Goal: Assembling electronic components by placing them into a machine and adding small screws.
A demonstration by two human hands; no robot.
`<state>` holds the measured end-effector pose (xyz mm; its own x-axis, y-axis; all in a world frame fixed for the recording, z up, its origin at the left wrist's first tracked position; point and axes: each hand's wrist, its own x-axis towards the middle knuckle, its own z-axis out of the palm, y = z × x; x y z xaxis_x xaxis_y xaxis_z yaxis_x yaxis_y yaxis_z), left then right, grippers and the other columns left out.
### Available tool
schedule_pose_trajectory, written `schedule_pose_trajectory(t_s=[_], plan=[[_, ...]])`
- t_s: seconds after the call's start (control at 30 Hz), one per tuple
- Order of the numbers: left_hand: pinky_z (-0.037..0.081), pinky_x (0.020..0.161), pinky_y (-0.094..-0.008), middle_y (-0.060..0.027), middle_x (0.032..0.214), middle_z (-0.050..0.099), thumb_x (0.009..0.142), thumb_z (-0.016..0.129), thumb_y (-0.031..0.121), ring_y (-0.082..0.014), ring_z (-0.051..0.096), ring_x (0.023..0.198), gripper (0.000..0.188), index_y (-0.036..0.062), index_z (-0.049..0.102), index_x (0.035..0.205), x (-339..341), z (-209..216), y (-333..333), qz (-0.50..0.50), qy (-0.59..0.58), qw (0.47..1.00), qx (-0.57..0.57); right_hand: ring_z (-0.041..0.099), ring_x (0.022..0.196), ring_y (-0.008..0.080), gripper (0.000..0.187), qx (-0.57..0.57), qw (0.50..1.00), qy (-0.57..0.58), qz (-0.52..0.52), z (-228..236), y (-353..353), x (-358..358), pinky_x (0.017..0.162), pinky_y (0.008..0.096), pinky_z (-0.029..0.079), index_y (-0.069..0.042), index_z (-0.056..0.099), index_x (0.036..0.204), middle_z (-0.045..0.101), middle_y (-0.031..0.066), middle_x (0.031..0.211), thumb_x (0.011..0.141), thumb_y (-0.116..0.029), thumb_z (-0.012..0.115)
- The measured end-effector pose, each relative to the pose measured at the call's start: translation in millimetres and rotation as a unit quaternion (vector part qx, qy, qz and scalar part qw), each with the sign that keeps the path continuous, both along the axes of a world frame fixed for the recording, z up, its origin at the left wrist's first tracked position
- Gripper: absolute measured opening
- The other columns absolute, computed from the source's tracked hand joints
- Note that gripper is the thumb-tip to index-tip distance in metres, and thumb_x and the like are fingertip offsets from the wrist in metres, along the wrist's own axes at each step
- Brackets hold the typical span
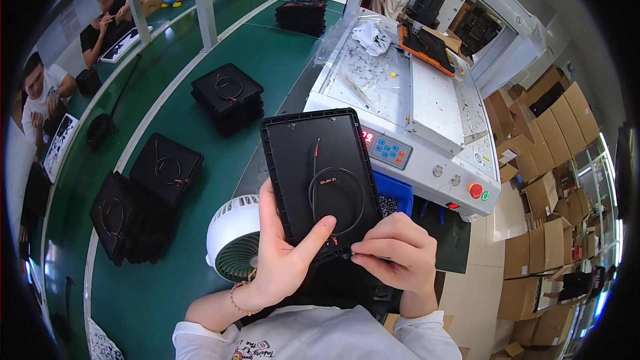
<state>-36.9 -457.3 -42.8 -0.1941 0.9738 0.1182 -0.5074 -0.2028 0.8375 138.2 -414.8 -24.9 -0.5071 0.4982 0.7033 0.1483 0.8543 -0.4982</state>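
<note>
A black rectangular plastic housing (287,153) is tilted up in front of me, with a thin black cable (364,203) coiled on its flat face. My left hand (283,247) grips the housing by its lower left side, the thumb pressed across the lower part of the coil. Red-tipped wire ends show above and below the coil. At the housing's bottom edge, my right hand (400,253) is closed in a pinch, thumb against forefinger. Whatever small piece sits between those fingertips is too small to make out.
Stacks of similar black housings (227,87) stand on the green table (173,227). A white fan (230,233) is beside my left wrist. Right of it are a white machine (427,180) with buttons and a blue bin (393,190) of small parts. Co-workers sit across the table; cardboard boxes (547,247) fill the right.
</note>
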Motion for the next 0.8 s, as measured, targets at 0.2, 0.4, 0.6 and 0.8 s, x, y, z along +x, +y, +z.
schedule_pose_trajectory(t_s=[0.2, 0.4, 0.6, 0.8], plan=[[0.046, 0.098, -0.0313, -0.0123, 0.129, 0.048, 0.088, 0.058, -0.009, -0.0164, 0.052, 0.116, 0.067, 0.0028, 0.020, 0.141, -4.3, -1.6, -1.7, -0.003, -0.002, 1.000, 0.019, 0.056, 0.071, 0.0166, 0.025, 0.063, 0.993, -0.102, -0.009, -1.0, 2.1, -3.0, 0.061, 0.0290, 0.040, -0.011, 0.072, 0.087, 0.061, -0.0013, 0.083, 0.065, -0.013, 0.084], [0.046, 0.098, -0.0313, -0.0123, 0.129, 0.048, 0.088, 0.058, -0.009, -0.0164, 0.052, 0.116, 0.067, 0.0029, 0.019, 0.142, -4.7, -2.1, -1.0, 0.002, -0.005, 1.000, 0.018, 0.055, 0.067, 0.0154, 0.031, 0.100, 0.990, -0.095, -0.039, 1.1, 0.2, -3.0, 0.061, 0.0271, 0.041, -0.012, 0.076, 0.085, 0.061, -0.0013, 0.078, 0.056, -0.020, 0.086], [0.046, 0.099, -0.0311, -0.0120, 0.128, 0.049, 0.089, 0.057, -0.009, -0.0161, 0.052, 0.116, 0.067, 0.0031, 0.019, 0.142, -3.2, -3.7, -0.3, 0.005, -0.003, 1.000, 0.017, 0.058, 0.072, 0.0152, 0.033, 0.138, 0.987, -0.077, -0.023, -13.2, 2.7, -2.0, 0.062, 0.0278, 0.043, -0.010, 0.073, 0.090, 0.062, -0.0004, 0.085, 0.060, -0.016, 0.085], [0.046, 0.098, -0.0308, -0.0115, 0.128, 0.049, 0.089, 0.056, -0.009, -0.0159, 0.053, 0.116, 0.066, 0.0035, 0.019, 0.142, -3.1, -5.8, 0.3, -0.003, -0.020, 1.000, 0.006, 0.058, 0.069, 0.0137, 0.028, 0.207, 0.972, -0.094, -0.059, -12.4, 0.6, -0.8, 0.061, 0.0267, 0.042, -0.011, 0.073, 0.085, 0.062, -0.0019, 0.083, 0.058, -0.013, 0.084]])
